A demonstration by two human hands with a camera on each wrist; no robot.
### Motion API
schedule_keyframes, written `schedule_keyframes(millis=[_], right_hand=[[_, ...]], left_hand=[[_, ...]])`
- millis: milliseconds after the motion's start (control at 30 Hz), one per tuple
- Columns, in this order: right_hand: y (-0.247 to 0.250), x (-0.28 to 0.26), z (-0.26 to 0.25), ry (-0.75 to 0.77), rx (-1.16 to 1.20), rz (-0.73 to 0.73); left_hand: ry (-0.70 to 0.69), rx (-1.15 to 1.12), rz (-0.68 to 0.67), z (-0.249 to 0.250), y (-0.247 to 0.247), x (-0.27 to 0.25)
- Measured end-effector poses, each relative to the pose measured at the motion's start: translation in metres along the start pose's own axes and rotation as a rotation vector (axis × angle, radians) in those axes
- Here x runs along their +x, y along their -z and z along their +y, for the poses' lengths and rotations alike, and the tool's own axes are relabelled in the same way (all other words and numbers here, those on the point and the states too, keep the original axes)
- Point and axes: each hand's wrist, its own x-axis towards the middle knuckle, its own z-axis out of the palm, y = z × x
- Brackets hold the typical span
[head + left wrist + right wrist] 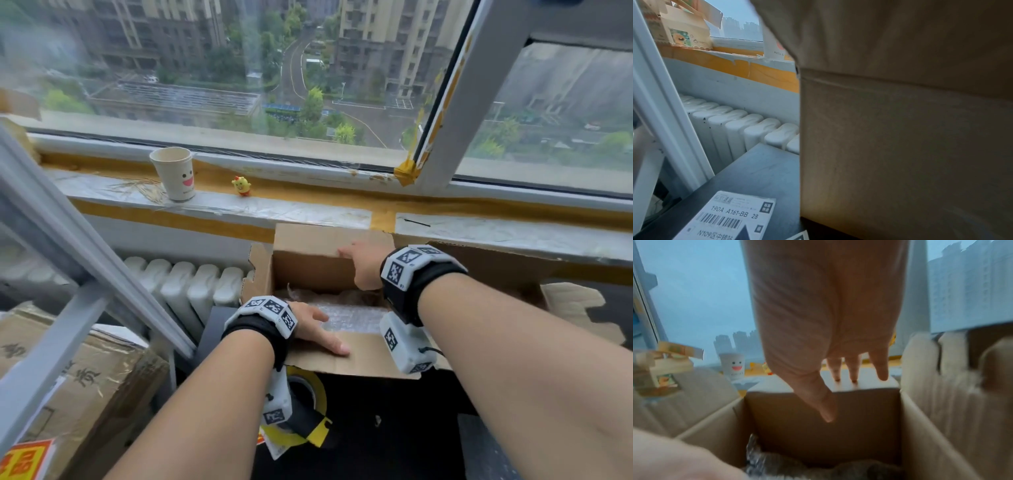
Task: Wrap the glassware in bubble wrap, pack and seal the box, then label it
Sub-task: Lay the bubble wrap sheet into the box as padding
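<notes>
An open cardboard box [308,270] stands on the black table [376,428] under the window. Bubble wrap [346,310] fills its bottom, and any glassware in it is hidden. My left hand [332,334] lies flat on the near flap [359,356], fingers straight. My right hand [352,270] reaches across the opening. Its straight fingers [853,369] touch the upright far flap [308,238] and the thumb [818,397] points down inside. A yellow tape roll [308,404] lies under my left wrist. A printed shipping label [731,217] lies on the table beside the box wall [900,146].
On the sill stand a paper cup [174,178] with a smiling face and a small yellow toy [241,186]. A white radiator [191,287] is left of the box. A tilted window frame [68,257] and taped cartons [85,377] crowd the left side.
</notes>
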Motion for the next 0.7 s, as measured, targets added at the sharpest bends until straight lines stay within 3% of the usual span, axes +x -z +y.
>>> schedule_keyframes(millis=[167,367,600,700], right_hand=[[-0.019,0.022,-0.014,-0.072,0.059,-0.142],[-0.025,0.026,-0.013,-0.105,0.093,-0.021],[-0.014,-0.007,-0.008,-0.109,0.144,0.229],[-0.017,-0.025,-0.006,-0.090,0.215,0.231]], left_hand=[[0.004,-0.057,0.028,-0.004,-0.004,0.002],[0.006,-0.113,0.041,-0.004,-0.006,0.001],[-0.009,-0.099,0.156,0.006,-0.005,-0.015],[-0.008,-0.083,0.226,0.012,-0.005,-0.024]])
